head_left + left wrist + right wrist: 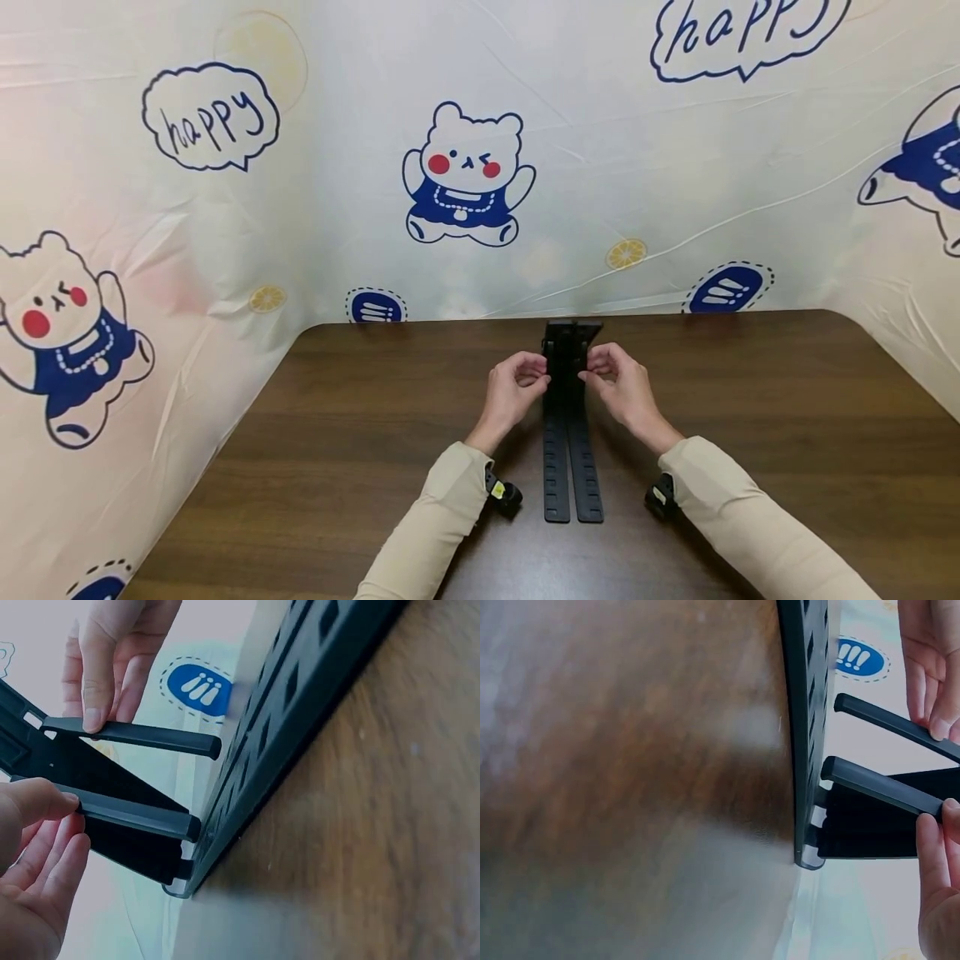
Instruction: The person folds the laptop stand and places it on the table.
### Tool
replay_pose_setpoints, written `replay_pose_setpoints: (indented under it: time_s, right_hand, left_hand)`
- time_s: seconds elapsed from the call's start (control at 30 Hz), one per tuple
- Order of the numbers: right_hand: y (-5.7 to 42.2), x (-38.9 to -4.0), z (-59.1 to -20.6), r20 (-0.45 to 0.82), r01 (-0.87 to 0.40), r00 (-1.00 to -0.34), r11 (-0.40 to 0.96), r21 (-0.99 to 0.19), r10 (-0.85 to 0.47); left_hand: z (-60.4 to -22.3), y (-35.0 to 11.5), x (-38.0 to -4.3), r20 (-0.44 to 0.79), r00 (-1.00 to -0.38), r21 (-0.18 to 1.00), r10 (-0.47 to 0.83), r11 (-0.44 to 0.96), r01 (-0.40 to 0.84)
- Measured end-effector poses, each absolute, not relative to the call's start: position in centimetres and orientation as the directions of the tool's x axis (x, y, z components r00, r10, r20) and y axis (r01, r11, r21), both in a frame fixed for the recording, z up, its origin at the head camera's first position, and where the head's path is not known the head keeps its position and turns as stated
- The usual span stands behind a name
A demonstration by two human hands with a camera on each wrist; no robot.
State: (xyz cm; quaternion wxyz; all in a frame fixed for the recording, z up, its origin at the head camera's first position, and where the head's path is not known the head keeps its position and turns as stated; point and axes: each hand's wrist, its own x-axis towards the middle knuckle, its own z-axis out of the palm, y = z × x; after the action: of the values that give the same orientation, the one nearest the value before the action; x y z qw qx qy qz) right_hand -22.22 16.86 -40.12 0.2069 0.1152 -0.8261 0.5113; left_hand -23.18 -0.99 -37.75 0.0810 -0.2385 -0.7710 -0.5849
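A black folding stand [555, 400] stands on the brown table, its two long notched base strips [556, 475] lying flat toward the person. At its far end a panel [112, 780] rises from the base, with two narrow support legs swung out from it. My left hand [513, 387] pinches one support leg [139, 814] between thumb and fingers. Opposite it, my right hand [618, 383] pinches the other support leg [885, 784] the same way. In both wrist views the legs' free ends hang apart from the notched base.
The wooden table [337, 458] reaches back to a pale printed curtain [337, 208] with cartoon bears, close behind the stand's far end. Small black cameras [504, 493] are strapped at both cuffs.
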Motion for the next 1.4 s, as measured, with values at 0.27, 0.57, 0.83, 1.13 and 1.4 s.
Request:
replay_pose_setpoints:
  time_s: [0.27,0.57,0.83,1.13,1.4]
  right_hand:
    - [16.7,-22.7,-40.2,0.492,-0.424,-0.868,0.427,-0.799,0.058]
    - [16.6,-23.6,-40.0,0.545,-0.461,-0.838,0.5,-0.733,0.027]
    - [16.7,-24.1,-39.8,0.518,-0.442,-0.855,0.509,-0.738,0.009]
    - [16.8,-25.0,-39.5,0.47,-0.418,-0.882,0.497,-0.761,-0.022]
    - [17.1,-25.6,-39.4,0.433,-0.38,-0.901,0.491,-0.784,-0.005]
  left_hand:
    - [-37.8,-1.0,-24.1,0.397,-0.875,0.883,0.278,0.144,0.447]
    - [-38.0,-1.0,-24.9,0.383,-0.878,0.898,0.287,0.106,0.427]
    - [-38.1,-1.0,-25.5,0.368,-0.882,0.91,0.295,0.082,0.407]
    - [-38.1,-1.0,-26.2,0.373,-0.881,0.905,0.29,0.096,0.415]
    - [-38.2,-0.8,-26.8,0.366,-0.884,0.912,0.292,0.076,0.402]
